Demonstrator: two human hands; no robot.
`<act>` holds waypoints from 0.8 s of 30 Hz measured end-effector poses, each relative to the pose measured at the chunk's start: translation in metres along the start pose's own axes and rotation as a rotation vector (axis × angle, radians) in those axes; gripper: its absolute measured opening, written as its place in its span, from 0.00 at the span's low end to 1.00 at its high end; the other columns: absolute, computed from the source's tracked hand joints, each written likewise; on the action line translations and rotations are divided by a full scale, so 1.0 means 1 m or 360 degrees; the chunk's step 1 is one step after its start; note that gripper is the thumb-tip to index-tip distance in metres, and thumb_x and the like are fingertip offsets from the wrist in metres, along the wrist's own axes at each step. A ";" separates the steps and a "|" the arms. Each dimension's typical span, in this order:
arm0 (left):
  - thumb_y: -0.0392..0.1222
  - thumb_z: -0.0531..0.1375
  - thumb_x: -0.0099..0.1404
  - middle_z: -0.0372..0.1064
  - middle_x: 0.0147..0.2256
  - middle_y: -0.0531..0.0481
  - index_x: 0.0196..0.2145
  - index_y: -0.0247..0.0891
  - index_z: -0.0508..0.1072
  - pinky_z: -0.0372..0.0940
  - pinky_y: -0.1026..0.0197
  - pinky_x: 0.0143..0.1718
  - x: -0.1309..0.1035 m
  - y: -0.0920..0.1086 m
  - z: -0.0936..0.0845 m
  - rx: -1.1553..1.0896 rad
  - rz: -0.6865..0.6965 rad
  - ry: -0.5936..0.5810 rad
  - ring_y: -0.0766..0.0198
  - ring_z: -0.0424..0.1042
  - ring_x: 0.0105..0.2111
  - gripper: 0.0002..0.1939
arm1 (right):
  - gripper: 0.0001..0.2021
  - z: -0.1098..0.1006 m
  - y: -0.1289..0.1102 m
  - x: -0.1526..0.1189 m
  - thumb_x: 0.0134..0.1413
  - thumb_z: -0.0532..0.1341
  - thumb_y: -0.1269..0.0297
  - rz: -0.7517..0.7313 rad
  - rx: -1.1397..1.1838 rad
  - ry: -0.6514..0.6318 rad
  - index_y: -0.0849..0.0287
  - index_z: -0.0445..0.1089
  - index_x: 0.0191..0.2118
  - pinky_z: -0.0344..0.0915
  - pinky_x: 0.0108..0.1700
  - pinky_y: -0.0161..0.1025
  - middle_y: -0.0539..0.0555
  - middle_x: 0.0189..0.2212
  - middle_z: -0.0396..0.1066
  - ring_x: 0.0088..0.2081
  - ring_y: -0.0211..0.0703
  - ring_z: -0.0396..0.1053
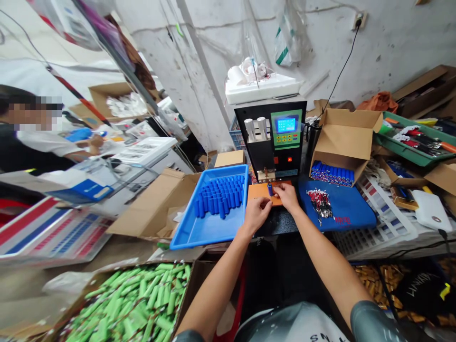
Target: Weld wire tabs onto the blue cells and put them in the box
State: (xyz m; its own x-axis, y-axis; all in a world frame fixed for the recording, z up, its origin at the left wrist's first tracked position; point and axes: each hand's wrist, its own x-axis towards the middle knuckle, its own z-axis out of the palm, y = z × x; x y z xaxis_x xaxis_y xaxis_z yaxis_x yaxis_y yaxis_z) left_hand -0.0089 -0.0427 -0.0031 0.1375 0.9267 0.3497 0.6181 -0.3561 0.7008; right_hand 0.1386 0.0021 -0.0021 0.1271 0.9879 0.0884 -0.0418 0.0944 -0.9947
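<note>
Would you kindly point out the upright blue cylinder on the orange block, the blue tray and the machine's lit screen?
Blue cylinder (270,190): head view, on its side wall.
Blue tray (195,234): head view, on its bare floor.
Lit screen (286,125): head view, on the middle of its display.

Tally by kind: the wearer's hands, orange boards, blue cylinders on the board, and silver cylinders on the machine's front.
Hands: 2 (left hand, right hand)
Orange board: 1
Blue cylinder on the board: 1
Silver cylinders on the machine: 2
Total: 6

Blue tray has a bare near end; black machine blocks ahead.
</note>
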 end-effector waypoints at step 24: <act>0.31 0.57 0.59 0.67 0.51 0.43 0.47 0.39 0.73 0.62 0.53 0.55 0.012 -0.006 0.002 -0.0163 0.0262 0.0034 0.55 0.65 0.55 0.18 | 0.18 -0.019 -0.012 -0.007 0.40 0.69 0.49 0.0180 0.0305 -0.0464 0.61 0.69 0.25 0.51 0.19 0.31 0.48 0.18 0.66 0.17 0.30 0.57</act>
State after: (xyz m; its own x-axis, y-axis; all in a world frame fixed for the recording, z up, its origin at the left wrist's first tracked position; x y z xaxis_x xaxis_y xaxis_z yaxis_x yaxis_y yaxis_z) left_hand -0.0094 -0.0296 -0.0042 0.2129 0.8527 0.4771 0.5065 -0.5138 0.6924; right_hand 0.1574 -0.0085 0.0086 -0.1754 0.9843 0.0171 -0.2280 -0.0237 -0.9734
